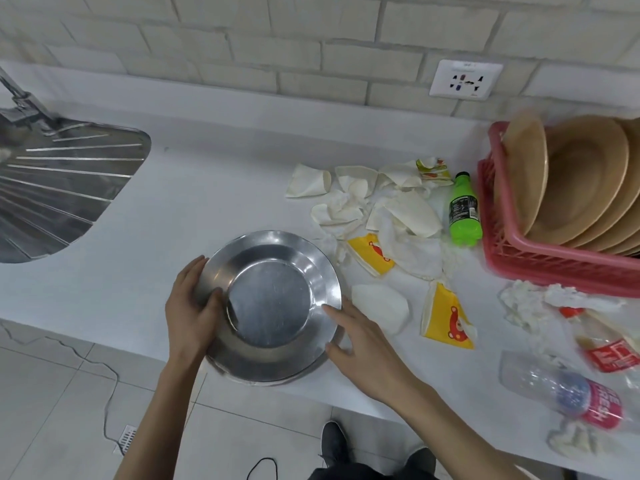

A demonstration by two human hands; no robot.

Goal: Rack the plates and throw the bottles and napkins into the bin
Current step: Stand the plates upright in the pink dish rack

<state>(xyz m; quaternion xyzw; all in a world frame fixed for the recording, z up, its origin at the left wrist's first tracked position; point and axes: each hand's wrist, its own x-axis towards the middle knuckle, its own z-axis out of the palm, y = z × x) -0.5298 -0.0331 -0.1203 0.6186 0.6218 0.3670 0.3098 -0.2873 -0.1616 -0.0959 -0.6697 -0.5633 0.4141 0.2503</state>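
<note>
Steel plate is at the near edge of the counter. The left hand grips its nine o'clock rim with the thumb curled over the top, and the right hand lays straight, spread fingers against the rim at four o'clock. From the plate, crumpled napkins lie at one o'clock, the green bottle and the pink rack of tan plates at two, and clear bottles at four.
</note>
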